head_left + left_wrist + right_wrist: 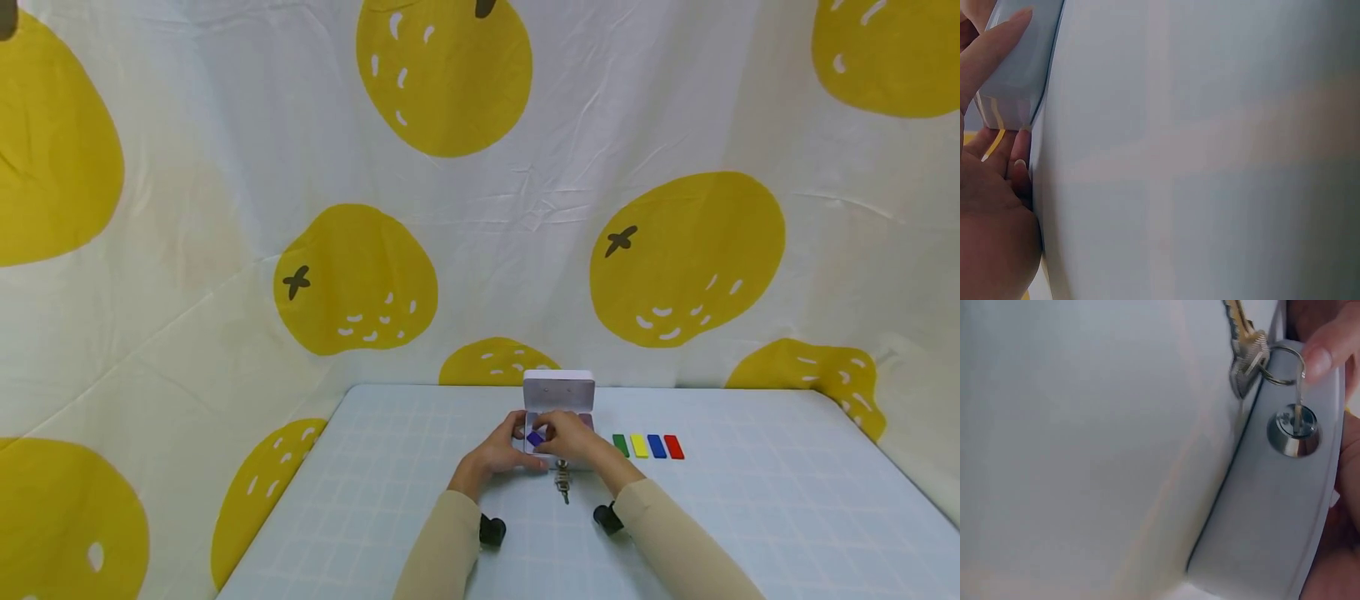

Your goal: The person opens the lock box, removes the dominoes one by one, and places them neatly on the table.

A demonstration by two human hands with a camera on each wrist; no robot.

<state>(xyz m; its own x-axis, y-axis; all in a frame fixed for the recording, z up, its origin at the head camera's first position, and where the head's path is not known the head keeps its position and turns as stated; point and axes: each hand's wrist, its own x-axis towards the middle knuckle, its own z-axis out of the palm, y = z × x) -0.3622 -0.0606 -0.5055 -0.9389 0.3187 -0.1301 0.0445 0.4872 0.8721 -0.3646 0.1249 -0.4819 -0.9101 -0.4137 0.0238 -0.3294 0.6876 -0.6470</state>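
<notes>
A small white metal box (558, 377) stands at the back of the table, its hinged lid raised. My left hand (495, 448) grips the box at its left side. In the left wrist view its thumb (994, 50) lies along the box's front wall and its fingers are behind the end wall. Over the box's inside, my right hand (572, 437) pinches a small purple-blue piece (535, 438) between thumb and fingertips. In the right wrist view a key sits in the front lock (1294, 434), with a second key (1249, 359) hanging from its ring.
Right of the box lie four-sided flat tiles in a row: green (621, 445), yellow (639, 446), blue (657, 447) and red (674, 447). The pale checked table (787, 500) ends at a white cloth (517, 208) with yellow fruit prints.
</notes>
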